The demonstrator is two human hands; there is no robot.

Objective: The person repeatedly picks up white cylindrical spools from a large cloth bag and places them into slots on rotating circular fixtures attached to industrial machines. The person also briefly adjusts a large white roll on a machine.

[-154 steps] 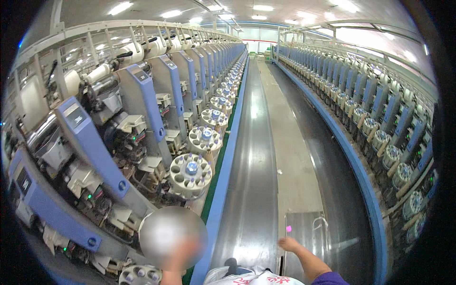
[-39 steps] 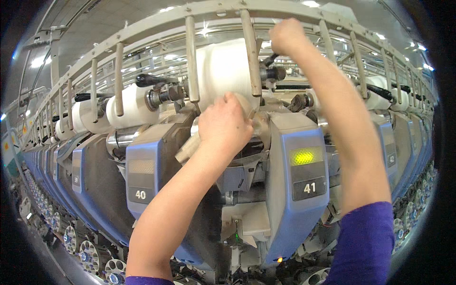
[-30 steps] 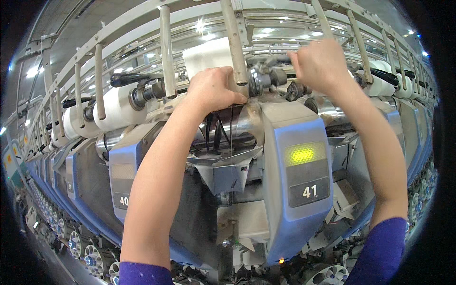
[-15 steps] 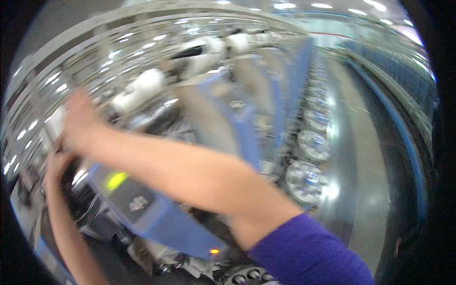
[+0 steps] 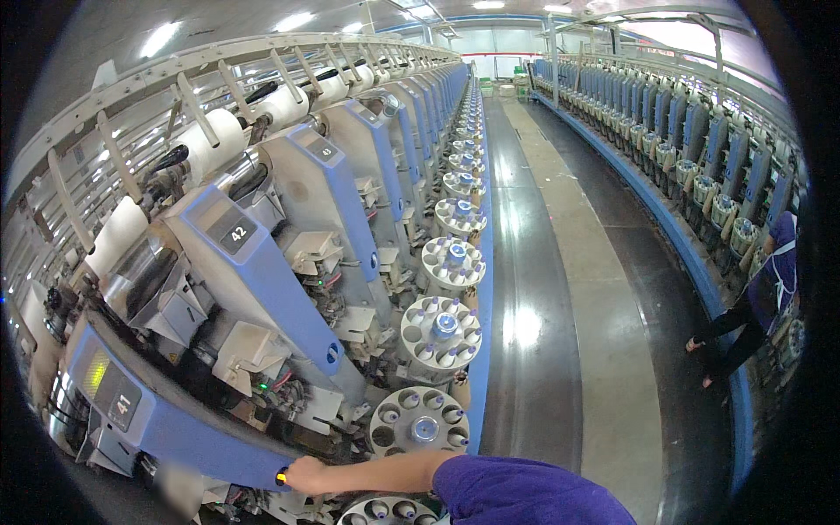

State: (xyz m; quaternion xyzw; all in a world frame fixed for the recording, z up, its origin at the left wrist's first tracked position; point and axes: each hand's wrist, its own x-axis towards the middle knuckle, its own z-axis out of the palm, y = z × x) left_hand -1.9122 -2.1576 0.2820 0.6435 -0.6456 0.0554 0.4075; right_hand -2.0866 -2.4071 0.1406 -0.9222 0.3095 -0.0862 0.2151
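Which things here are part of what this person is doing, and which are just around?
In the work:
right hand
yellow button right by it
blue machine panel bearing that button

Just around:
white yarn packages
round bobbin holders
other person at far right

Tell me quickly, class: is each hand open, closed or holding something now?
Left hand: not in view; cannot be told.
Right hand: at the lit yellow button on the blue housing; open or closed cannot be told.

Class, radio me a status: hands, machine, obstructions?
Right hand at lit button on blue unit; left hand not visible. Upper lamp glowing yellow-green. Another person across aisle, apart.
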